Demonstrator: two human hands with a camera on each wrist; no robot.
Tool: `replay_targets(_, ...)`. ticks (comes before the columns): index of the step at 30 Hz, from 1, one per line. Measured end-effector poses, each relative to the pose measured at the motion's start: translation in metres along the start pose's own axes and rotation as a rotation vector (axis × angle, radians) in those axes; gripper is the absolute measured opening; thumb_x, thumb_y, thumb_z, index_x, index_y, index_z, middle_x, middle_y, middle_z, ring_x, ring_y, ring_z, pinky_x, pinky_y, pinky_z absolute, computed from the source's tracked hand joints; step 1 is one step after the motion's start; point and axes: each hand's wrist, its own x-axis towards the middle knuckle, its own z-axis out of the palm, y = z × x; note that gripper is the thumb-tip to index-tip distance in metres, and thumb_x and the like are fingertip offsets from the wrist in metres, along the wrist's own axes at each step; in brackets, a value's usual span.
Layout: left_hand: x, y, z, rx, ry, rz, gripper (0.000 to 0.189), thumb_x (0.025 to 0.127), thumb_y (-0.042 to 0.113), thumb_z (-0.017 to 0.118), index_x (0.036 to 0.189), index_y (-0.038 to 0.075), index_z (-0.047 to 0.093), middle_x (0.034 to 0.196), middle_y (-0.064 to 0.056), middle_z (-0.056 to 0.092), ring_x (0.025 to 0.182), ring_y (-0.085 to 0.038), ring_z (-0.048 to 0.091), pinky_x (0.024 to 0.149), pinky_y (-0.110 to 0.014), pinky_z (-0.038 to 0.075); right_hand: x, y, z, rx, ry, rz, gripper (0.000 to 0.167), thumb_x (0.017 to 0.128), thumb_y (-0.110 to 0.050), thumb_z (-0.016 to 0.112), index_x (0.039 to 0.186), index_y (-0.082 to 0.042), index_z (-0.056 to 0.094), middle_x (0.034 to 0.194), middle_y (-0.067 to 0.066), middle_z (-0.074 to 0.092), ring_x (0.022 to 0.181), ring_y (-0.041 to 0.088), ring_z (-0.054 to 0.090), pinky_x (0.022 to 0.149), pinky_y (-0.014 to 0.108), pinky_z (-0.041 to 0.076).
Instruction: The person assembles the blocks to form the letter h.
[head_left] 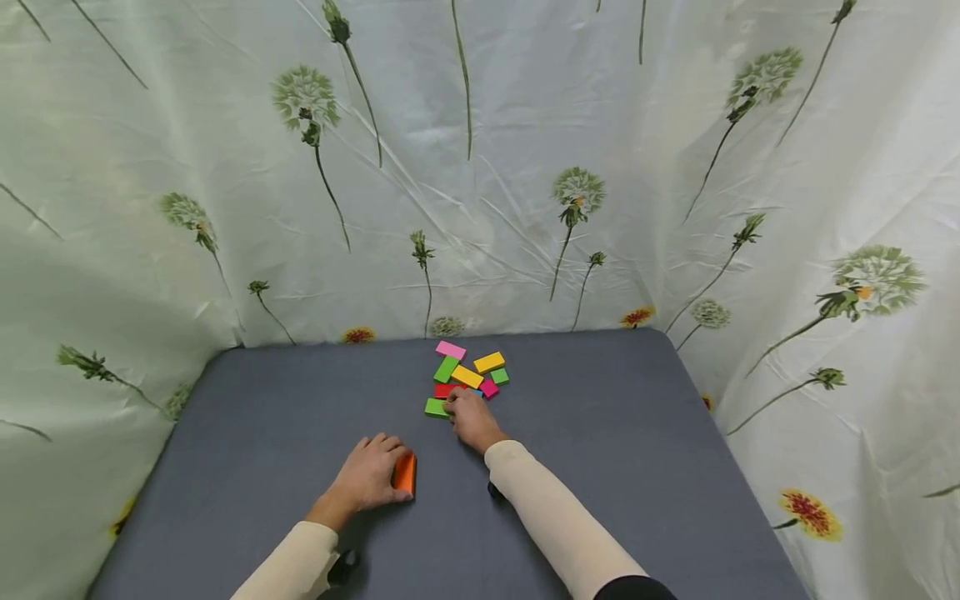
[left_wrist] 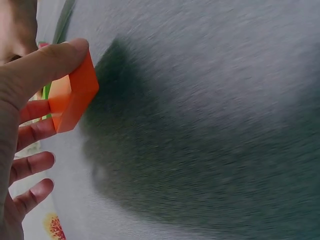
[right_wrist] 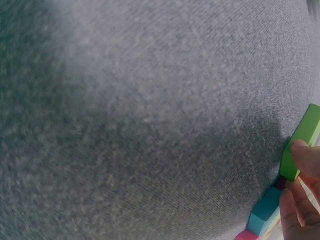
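My left hand (head_left: 367,473) grips an orange rectangular block (head_left: 407,473) between thumb and fingers, near the middle of the table. The left wrist view shows the thumb on one edge of this block and two fingertips (left_wrist: 41,131) at the opposite side, the other fingers spread apart. Farther forward, my right hand (head_left: 474,421) pinches one end of a light green block (head_left: 435,407) at the near side of a loose group of blocks. In the right wrist view its thumb presses that green block, and a blue block (right_wrist: 263,212) lies close by the fingers.
Beyond the right hand lie a red block (head_left: 446,391), yellow blocks (head_left: 468,377), a pink block (head_left: 451,350) and several others, flat on the dark grey table (head_left: 600,433). A pale curtain (head_left: 495,167) with flower prints hangs behind the table's back edge.
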Motion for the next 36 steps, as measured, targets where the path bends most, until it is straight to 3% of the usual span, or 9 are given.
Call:
replay_targets(7,-0.008,0.002,0.003,-0.005,0.014,0.023,0.061,0.063,0.05,0.085,0.106,0.01,0.068,0.103,-0.003,0.061,0.095,-0.024,0.053,0.083,-0.046,0.043,0.002,0.002,-0.001,0.098,0.015,0.023,0.018,0.088,-0.005,0.068,0.103,-0.012,0.074,0.109,0.002,0.061,0.1,0.018,0.06,0.086,0.027,0.049)
replay_targets(19,-0.015,-0.002,0.012,-0.016,0.008,0.01,0.063,0.06,0.05,0.086,0.107,0.01,0.068,0.102,-0.002,0.059,0.096,-0.023,0.053,0.085,-0.046,0.043,-0.001,-0.002,0.001,0.108,0.03,0.051,0.017,0.088,-0.008,0.069,0.104,-0.011,0.074,0.109,0.002,0.061,0.099,0.019,0.06,0.086,0.027,0.049)
replay_targets(32,-0.021,0.001,0.01,-0.063,0.014,-0.011,0.064,0.058,0.048,0.088,0.106,0.01,0.067,0.101,-0.001,0.058,0.095,-0.022,0.053,0.084,-0.046,0.042,-0.002,-0.002,0.001,0.093,0.066,0.021,0.019,0.087,-0.006,0.07,0.104,-0.012,0.075,0.107,0.002,0.061,0.097,0.019,0.06,0.087,0.028,0.049)
replay_targets(36,-0.022,0.001,0.01,-0.071,0.006,-0.021,0.066,0.057,0.05,0.088,0.105,0.011,0.067,0.101,-0.001,0.058,0.094,-0.022,0.052,0.085,-0.047,0.042,-0.002,-0.002,0.002,0.117,0.055,0.049,0.02,0.087,-0.006,0.07,0.105,-0.01,0.075,0.107,0.002,0.061,0.098,0.019,0.059,0.086,0.028,0.048)
